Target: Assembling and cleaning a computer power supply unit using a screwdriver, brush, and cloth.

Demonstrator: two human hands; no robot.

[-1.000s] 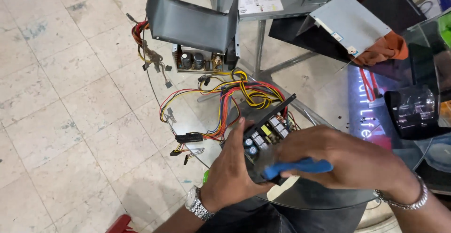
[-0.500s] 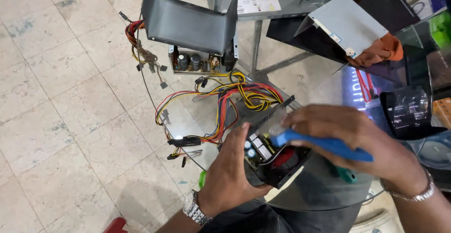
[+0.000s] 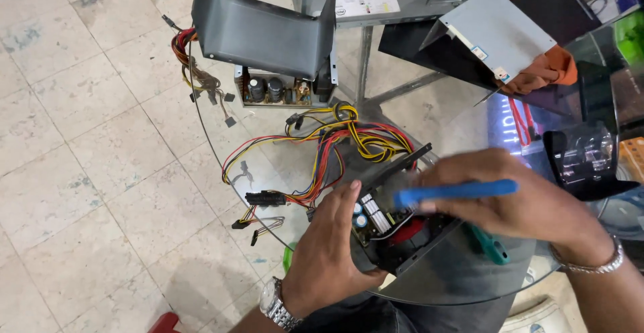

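The opened power supply (image 3: pixel 396 232) sat clenched in the left hand (image 3: pixel 329 252), tilted to expose its board, while the right hand (image 3: pixel 516 202) grasped a blue-handled tool (image 3: pixel 456 192) over it.

My left hand (image 3: pixel 329 252) comes up from the lower edge, palm turned inward, fingers curled and thumb raised, clamped in a cupping grip. A metal watch sits on that wrist. My right hand (image 3: pixel 516 202) reaches in from the right, back of the hand up, fingers pinched closed. A metal bracelet circles the right wrist, and the forearm runs off the lower right corner.
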